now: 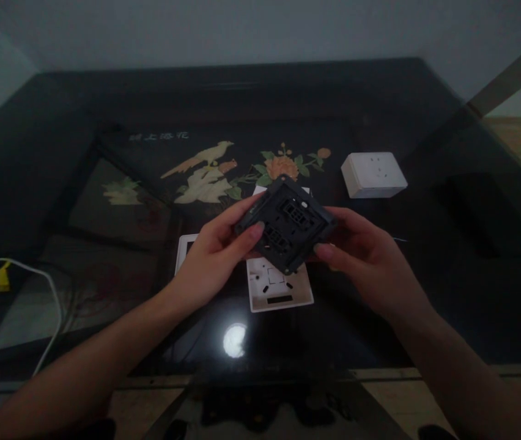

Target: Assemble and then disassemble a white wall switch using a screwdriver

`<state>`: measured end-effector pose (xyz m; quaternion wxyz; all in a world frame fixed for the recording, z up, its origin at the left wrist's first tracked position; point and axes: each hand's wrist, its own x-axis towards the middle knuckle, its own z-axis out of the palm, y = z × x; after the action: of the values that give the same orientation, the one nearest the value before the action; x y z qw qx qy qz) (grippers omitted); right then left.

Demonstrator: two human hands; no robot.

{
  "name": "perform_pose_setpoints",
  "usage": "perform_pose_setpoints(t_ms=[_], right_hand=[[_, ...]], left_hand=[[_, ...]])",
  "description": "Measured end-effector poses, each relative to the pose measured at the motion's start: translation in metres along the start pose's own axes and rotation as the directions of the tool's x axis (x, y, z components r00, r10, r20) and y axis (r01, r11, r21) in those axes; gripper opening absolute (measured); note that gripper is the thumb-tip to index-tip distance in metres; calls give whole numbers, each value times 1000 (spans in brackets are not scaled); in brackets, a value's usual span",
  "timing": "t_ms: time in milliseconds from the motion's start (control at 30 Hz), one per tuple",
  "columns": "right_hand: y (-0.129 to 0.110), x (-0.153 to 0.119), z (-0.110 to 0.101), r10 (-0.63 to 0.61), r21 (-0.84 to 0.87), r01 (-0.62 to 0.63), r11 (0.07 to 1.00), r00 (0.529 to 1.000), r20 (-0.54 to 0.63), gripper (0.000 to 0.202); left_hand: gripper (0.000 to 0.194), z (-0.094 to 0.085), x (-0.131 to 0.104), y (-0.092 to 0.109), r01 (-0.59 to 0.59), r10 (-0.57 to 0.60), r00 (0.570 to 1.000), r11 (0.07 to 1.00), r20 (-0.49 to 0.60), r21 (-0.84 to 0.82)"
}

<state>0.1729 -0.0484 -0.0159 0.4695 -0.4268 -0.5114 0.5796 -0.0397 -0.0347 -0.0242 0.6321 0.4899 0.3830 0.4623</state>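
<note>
A square black wall socket insert is held up at a slant over the table, one corner towards me. My left hand grips its left side, the thumb lying on the slotted face. On the opposite side my right hand holds the right edge and corner, thumb in front and fingers behind. Beneath it lies a white square back box, its upper part covered by the insert. A white frame lies left of that box, mostly hidden behind my left hand. Another white piece peeks out behind the insert.
A white box with a socket face stands at the right on the dark glossy table. Bird and flower pictures decorate the tabletop. A white cable with a yellow tag runs along the left.
</note>
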Motion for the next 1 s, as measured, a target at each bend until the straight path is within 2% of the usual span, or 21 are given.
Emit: perform_pose_setpoints(t_ms=[100, 200, 267, 333, 433, 533, 733, 933, 1000], right_hand=[[-8, -1, -10, -99, -189, 91, 978, 995, -33, 37], [-13, -3, -17, -230, -306, 195, 932, 970, -82, 41], [-13, -5, -19, -271, -369, 244, 897, 962, -23, 45], [-11, -6, -19, -289, -454, 307, 836, 951, 110, 51], [-7, -6, -17, -278, -571, 442, 692, 893, 354, 72], [-4, -7, -14, -232, -588, 518, 622, 839, 493, 86], [-6, -10, -11, -211, -597, 543, 591, 818, 536, 77], [-9, -13, -9, -195, -643, 567, 516, 808, 556, 71], [-10, -13, -9, -217, -660, 592, 463, 797, 564, 69]], left_hand=[[39, -8, 4, 2, 2, -3, 998, 1000, -62, -29], [32, -14, 5, 5, -21, 16, 991, 999, -133, -36], [28, -16, 1, 6, 22, -25, 987, 1000, -161, -20], [26, -15, -4, 6, 91, -86, 986, 995, -144, 28], [22, -12, -13, 5, 102, -94, 994, 984, -64, 144], [20, -8, -17, 6, 48, -46, 999, 968, -16, 246], [18, -4, -19, 9, 36, -33, 999, 942, -14, 334], [20, -1, -22, 6, 21, -28, 999, 940, 17, 341], [22, 0, -21, 7, 13, -23, 999, 935, 25, 354]])
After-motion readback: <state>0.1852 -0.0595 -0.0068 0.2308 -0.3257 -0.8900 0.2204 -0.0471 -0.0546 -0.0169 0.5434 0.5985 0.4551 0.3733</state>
